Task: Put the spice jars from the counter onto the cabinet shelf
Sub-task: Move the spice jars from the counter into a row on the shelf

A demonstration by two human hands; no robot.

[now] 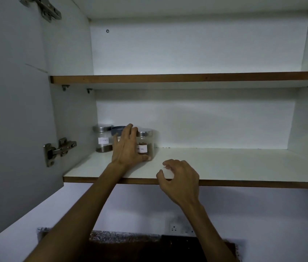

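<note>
Three clear spice jars stand in a row at the back left of the lower cabinet shelf (224, 163). The left jar (103, 138) has a silver lid and a white label. Most of the middle jar (118, 130), dark-lidded, is hidden behind my left hand. The right jar (145, 142) has a silver lid, a white label and brown spice inside. My left hand (127, 146) wraps the right jar's left side, thumb at its base. At the shelf's front edge my right hand (179, 178) hovers with curled, parted fingers and holds nothing.
The open cabinet door (13, 110) with its metal hinge (59, 150) stands at the left. An upper shelf (187, 77) spans above. Below, a wall socket (174, 228) and a dark speckled counter edge (123, 237) show between my forearms.
</note>
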